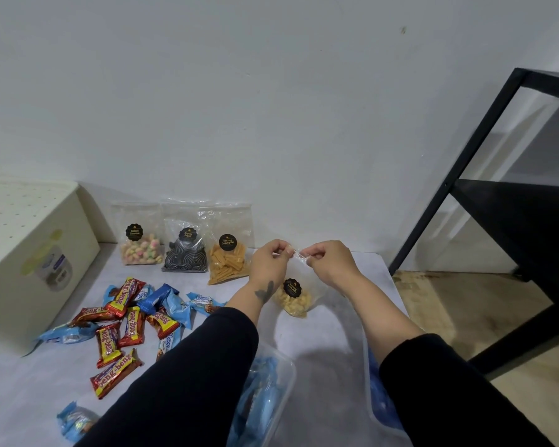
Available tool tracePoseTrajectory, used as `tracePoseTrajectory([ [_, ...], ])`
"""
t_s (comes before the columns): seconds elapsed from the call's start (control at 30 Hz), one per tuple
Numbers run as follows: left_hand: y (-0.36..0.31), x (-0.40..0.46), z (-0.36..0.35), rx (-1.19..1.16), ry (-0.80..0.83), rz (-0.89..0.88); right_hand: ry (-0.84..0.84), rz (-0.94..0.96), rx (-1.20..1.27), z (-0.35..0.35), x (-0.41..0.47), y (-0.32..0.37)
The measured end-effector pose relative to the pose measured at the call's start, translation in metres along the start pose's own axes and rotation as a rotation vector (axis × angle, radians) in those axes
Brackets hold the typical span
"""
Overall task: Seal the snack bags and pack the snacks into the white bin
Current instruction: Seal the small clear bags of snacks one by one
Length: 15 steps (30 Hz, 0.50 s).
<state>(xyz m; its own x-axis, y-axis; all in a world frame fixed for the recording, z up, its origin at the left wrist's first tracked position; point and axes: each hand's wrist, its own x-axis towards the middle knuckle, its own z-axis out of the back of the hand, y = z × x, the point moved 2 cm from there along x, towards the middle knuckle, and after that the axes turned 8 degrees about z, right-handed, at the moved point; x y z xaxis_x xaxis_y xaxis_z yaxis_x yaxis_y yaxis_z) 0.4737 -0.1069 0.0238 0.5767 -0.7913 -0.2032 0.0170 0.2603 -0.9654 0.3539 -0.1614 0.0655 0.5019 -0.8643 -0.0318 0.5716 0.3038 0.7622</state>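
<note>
My left hand (270, 262) and my right hand (329, 261) pinch the top edge of a clear snack bag (296, 300) holding pale yellow pieces, lifted a little above the table. Against the wall stand three more clear bags: pastel puffs (141, 245), black spirals (184, 253) and orange sticks (228, 261). Several red and blue wrapped bars (126, 327) lie scattered on the table at the left. The white bin (29, 262) stands at the far left edge.
A clear plastic tub (304, 375) with blue wrapped snacks inside sits under my forearms at the near edge. A black metal shelf frame (504, 188) rises at the right, beside the table's right edge. The wall lies close behind the bags.
</note>
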Motion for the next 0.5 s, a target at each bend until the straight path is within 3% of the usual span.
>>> tracePoseTrajectory([
  [0.33, -0.0040, 0.0020, -0.0023, 0.044, -0.036, 0.011, 0.065, -0.004, -0.120, 0.0097, -0.0027, -0.0052],
  [0.5, -0.0033, -0.0004, -0.0062, 0.068, -0.102, -0.009, 0.031, -0.031, 0.015, 0.0096, -0.0058, -0.0063],
])
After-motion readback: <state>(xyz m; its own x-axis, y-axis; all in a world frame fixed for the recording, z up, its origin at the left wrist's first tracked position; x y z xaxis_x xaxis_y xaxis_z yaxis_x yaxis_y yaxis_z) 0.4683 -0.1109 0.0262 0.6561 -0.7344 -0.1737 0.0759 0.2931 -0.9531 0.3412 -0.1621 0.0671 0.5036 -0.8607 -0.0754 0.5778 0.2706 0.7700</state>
